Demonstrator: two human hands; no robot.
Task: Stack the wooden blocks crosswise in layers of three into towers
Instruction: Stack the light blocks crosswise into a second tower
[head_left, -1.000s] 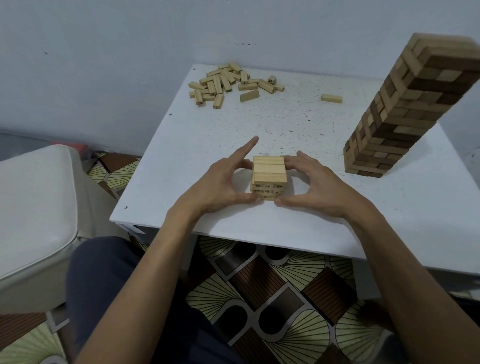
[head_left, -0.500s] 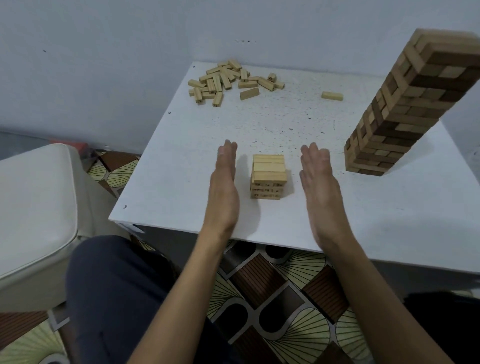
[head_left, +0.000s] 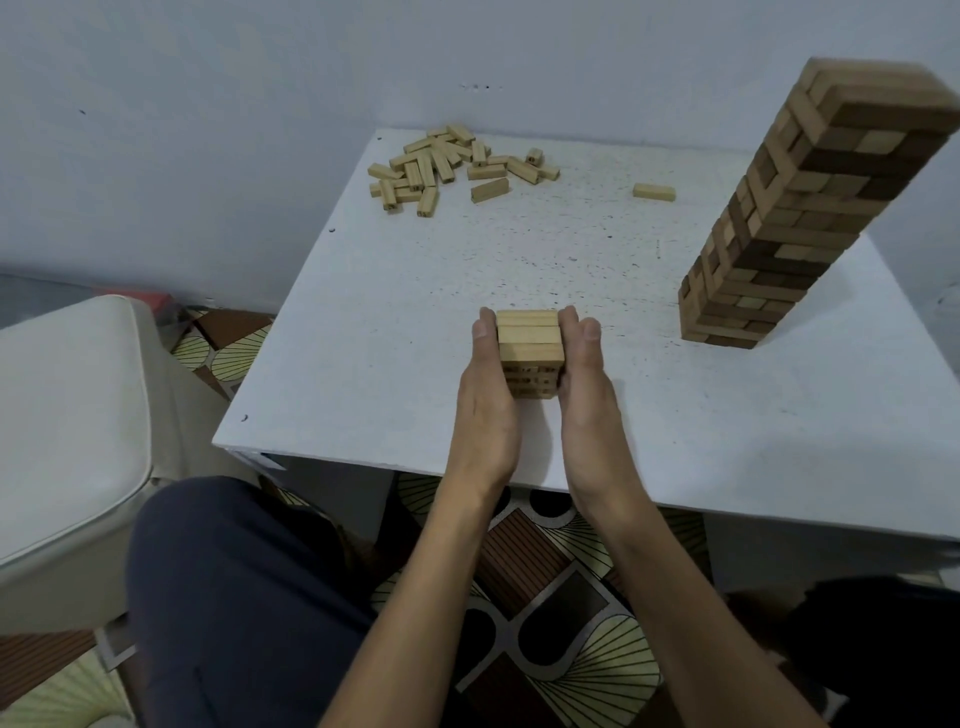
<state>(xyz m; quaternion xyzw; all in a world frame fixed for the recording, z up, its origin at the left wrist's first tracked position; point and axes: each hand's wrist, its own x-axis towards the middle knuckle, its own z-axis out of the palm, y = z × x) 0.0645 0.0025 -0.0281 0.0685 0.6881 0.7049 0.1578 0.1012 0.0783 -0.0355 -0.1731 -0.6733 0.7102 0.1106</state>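
At the near middle of the white speckled surface (head_left: 374, 332), the grip is a flat, two-sided press. The left hand (head_left: 485, 395) and the right hand (head_left: 584, 395) lie with fingers straight and palms facing. They touch opposite sides of the short tower of pale wooden blocks (head_left: 530, 343) that stands between them, and neither hand curls round it. I judge this to be a squaring-up squeeze, pushing stray block ends flush so the next crosswise layer of three will sit level. The top layer shows three blocks side by side.

Well back on the left lies a loose heap of pale wooden blocks (head_left: 447, 166), probably the supply, with a single pale block (head_left: 653, 192) apart to its right. At the right edge rises a tall tower of light and dark brown blocks (head_left: 810, 208), seemingly finished.

Behind is a plain bluish-white wall (head_left: 208, 130). A pale cushioned seat (head_left: 67, 415) sits at left, with a patterned floor (head_left: 545, 597) below.
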